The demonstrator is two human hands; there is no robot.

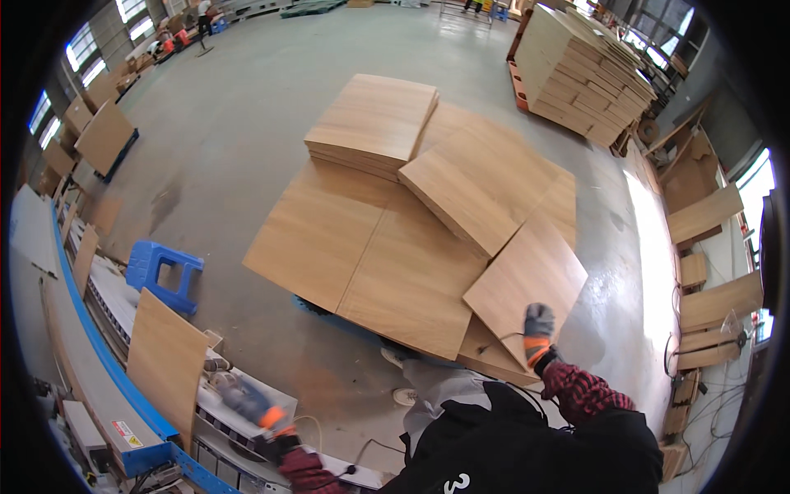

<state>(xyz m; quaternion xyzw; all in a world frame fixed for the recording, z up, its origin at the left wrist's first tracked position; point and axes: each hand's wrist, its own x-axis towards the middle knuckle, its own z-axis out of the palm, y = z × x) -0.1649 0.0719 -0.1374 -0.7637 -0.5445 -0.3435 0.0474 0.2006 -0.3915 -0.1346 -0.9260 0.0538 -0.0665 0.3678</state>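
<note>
At lower right of the frame, the gloved right hand (538,328) is grasping the near edge of a tilted wooden panel (527,280) lying on the panel pile (387,247). At lower left, the gloved left hand (251,403), blurred, is resting on the tabletop (107,387); I cannot tell its grip.

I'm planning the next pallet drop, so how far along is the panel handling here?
Done: one wooden panel stands on edge on the machine bed, by the left hand. In hand: the gloved right hand rests on the nearest loose panel of the floor pile. Left: most of the pile, including the small stack on top and the wide sheets beneath it.
</note>
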